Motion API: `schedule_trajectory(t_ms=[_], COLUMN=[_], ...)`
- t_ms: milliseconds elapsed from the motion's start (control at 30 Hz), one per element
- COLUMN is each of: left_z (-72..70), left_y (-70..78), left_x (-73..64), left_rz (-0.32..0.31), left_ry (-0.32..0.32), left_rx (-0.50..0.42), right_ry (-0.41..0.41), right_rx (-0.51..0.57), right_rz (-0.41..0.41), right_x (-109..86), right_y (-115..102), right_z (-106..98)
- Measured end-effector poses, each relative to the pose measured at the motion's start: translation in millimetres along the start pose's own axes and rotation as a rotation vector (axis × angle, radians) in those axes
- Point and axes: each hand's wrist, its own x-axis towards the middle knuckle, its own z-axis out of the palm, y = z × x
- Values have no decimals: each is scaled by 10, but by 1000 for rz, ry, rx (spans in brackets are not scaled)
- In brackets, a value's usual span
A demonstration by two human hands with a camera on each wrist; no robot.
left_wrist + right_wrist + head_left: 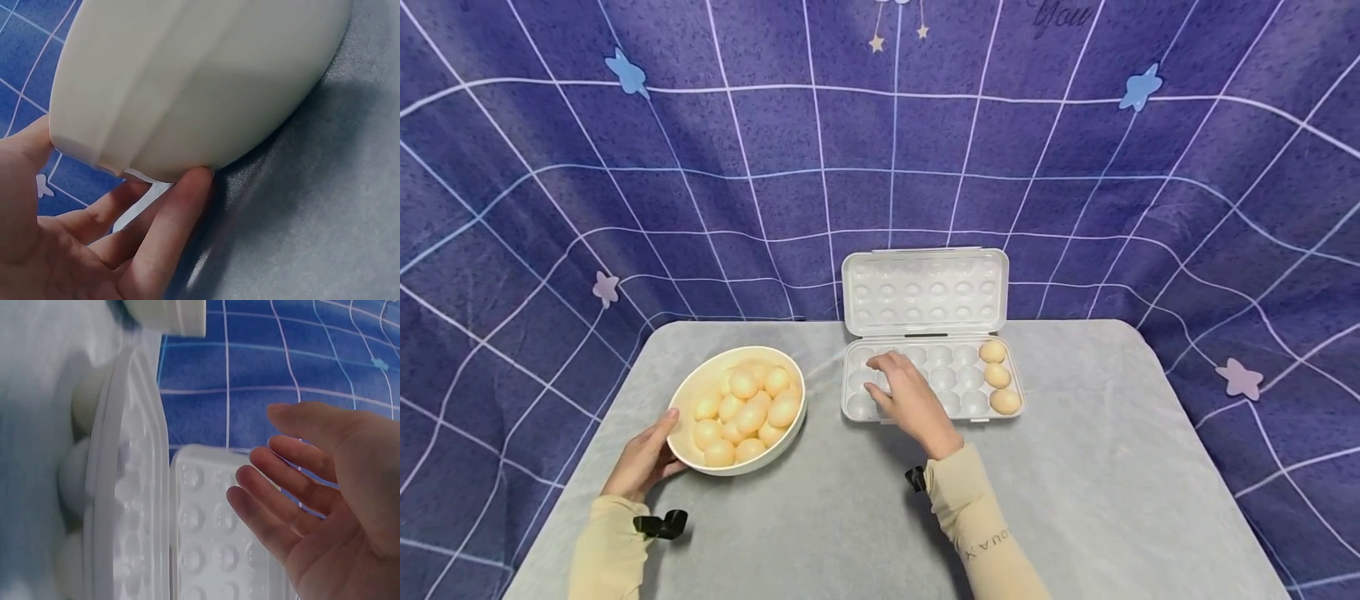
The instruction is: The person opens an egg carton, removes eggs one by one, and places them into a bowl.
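Note:
A cream bowl (pixel 800 421) full of light-brown eggs (pixel 752 414) is at the left of the table. My left hand (pixel 642 458) grips it, thumb at the rim and fingers against its lower side, as the left wrist view shows up close on the bowl's outer wall (pixel 206 81). An egg box (pixel 951 403) of clear-white plastic lies with its lid (pixel 925 292) raised at the back. Three eggs (pixel 997 376) fill its right-hand column. Over the box's left part hovers my right hand (pixel 913 404), fingers loosely spread and holding nothing; it hides some hollows.
Both things stand on a grey table (pixel 850 517). Behind and at both sides hangs a blue cloth (pixel 760 200) with a line grid and stars, close to the table's back edge. Bare tabletop lies between bowl and box.

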Motion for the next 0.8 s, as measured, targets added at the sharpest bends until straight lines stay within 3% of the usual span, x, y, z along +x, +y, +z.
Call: schedule_trajectory(t_ms=[200, 600, 800], left_z=[12, 13, 6], left_y=[15, -14, -14], left_x=[5, 11, 6], left_rz=[2, -55, -37], left_ry=[7, 26, 17], left_rx=[6, 55, 39], right_ry=[40, 115, 155], right_rx=[-7, -39, -60], right_rz=[32, 111, 144], right_x=[-92, -284, -346], right_y=[138, 441, 604], right_z=[-114, -347, -475])
